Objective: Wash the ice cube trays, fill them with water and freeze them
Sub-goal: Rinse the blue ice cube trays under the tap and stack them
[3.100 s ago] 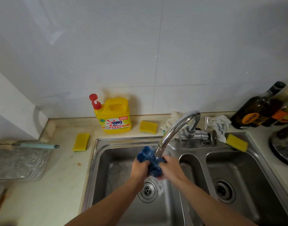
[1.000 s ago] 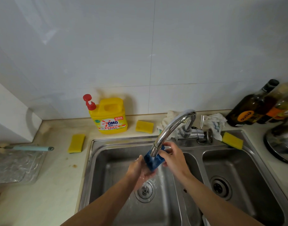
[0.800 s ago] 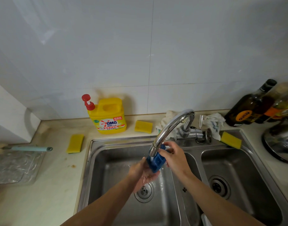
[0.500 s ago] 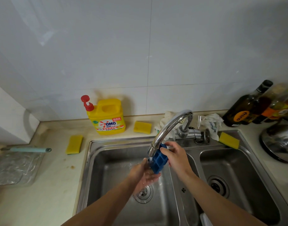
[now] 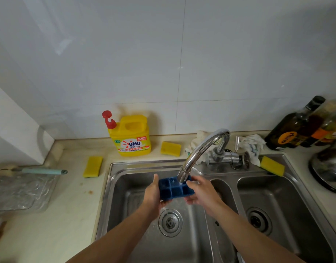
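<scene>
Both hands hold the blue tray level under the tap, above the left sink: left hand gripping its left end, right hand its right end.

Blue ice cube tray, cells facing up, roughly level, held between my left hand and right hand.

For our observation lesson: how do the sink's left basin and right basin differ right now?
The faucet spout hangs over the left basin, not the right basin. The left hand and right hand hold the tray above the left basin; nothing is held over the right basin. The left basin's drain looks bright, the right basin's drain darker. Both are steel with a round drain.
</scene>
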`<state>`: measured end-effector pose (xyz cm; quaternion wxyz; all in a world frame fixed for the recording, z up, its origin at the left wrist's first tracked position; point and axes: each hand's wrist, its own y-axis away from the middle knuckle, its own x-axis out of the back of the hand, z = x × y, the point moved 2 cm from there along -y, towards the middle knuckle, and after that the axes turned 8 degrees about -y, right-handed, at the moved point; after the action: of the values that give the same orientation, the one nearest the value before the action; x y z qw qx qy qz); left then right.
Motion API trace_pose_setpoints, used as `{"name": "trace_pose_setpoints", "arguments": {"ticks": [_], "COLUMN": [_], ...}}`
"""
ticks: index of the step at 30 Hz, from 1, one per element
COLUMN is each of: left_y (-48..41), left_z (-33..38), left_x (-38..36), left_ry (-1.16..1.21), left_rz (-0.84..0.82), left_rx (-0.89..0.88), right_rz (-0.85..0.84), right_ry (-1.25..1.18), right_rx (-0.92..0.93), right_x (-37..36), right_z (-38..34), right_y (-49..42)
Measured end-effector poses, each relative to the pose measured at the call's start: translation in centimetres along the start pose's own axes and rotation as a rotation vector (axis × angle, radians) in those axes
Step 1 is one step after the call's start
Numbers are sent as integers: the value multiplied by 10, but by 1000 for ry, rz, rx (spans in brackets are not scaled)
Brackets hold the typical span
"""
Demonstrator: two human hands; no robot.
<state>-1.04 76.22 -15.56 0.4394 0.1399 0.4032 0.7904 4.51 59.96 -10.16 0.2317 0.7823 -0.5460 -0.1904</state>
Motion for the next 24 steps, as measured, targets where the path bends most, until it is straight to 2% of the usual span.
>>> {"name": "trace_pose_setpoints", "arguments": {"ticks": [4, 12, 18, 24], "left_y": [-2, 13, 22, 12], "left_z": [15, 27, 33, 26], "left_x": [8, 7, 4, 7], "left_ry": [-126, -250, -213, -222], "left_rz": [69, 59, 68, 54], "left_rx": [-129, -405, -456, -402], "right_rz": [-27, -1, -38, 7], "right_ry": [-51, -187, -232, -186], "right_rx": [-108, -184, -159, -147], "right_x": [-6, -14, -16, -13], "right_z": [9, 18, 18, 14], "right_y": [-3, -17, -20, -23]}}
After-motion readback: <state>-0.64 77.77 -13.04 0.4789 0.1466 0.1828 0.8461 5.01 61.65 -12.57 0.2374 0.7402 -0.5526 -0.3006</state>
